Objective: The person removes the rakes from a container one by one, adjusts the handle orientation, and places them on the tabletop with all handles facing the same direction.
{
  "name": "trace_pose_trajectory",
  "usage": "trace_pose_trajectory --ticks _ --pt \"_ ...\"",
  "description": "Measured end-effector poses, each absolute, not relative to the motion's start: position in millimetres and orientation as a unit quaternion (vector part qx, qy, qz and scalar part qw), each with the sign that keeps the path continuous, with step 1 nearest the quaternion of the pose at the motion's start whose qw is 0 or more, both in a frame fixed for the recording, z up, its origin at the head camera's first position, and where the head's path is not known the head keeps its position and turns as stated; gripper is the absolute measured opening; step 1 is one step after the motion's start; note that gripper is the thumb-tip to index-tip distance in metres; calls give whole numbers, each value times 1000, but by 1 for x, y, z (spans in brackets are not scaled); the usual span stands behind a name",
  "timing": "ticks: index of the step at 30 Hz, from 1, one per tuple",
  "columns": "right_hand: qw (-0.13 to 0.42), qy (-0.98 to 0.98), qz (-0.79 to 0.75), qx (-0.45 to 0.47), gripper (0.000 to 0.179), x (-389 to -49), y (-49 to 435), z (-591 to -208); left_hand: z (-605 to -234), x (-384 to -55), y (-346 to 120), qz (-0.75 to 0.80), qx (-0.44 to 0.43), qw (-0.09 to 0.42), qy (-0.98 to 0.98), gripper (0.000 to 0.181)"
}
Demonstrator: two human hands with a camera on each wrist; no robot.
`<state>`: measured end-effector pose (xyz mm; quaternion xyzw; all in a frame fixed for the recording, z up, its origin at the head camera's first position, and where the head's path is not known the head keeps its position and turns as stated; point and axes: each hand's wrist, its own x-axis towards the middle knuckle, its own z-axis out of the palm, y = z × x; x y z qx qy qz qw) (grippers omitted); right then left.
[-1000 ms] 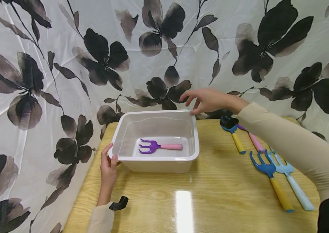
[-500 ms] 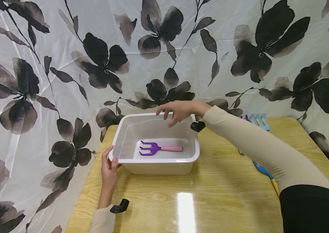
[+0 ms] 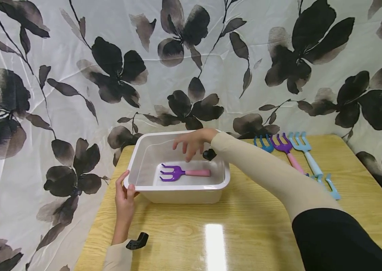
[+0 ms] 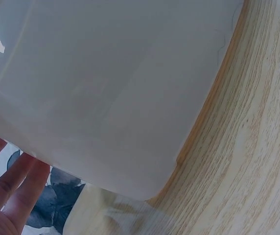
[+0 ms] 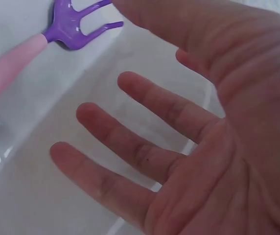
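Observation:
A white plastic tub (image 3: 177, 195) stands on the table, with a small hand rake (image 3: 196, 172) lying flat on its floor; the rake has purple tines and a pink handle. At the tub's front left corner my left hand (image 3: 125, 205) grips the rim, thumb in front and fingers along the side. My right hand (image 3: 193, 143) hovers inside the tub near the back wall, above and behind the rake. Its fingers (image 5: 113, 134) are spread and loosely bent, holding nothing. In the right wrist view the rake's tines show just beyond the thumb.
Several garden hand tools lie to the right on the wooden table (image 3: 245, 226): a blue fork (image 3: 264, 144), a purple and pink fork (image 3: 284, 146), a light blue fork (image 3: 307, 154). My right sleeve hides others. A floral cloth (image 3: 245, 75) hangs behind the table.
My right hand has moved left and down from the tub's back right corner to inside it. My left hand stays on the rim, and the rake has not moved.

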<state>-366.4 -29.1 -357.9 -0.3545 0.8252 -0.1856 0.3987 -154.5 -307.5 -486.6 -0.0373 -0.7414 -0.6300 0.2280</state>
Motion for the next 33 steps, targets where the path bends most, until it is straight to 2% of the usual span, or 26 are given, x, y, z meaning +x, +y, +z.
trace_pose_trajectory --ticks 6,15,28,33 --pt "409 833 -162 -334 72 -369 -47 -381 -487 -155 -309 -638 -41 228 -734 48" --pt "367 863 -50 -342 68 -371 -63 -416 -486 -154 -309 -634 -42 225 -738 49" --pt "329 851 99 -397 62 -365 -66 -430 -488 -151 -306 -628 -30 224 -744 50" --pt "324 851 114 -396 51 -361 -64 -435 -489 -151 -305 -620 -36 229 -750 50"
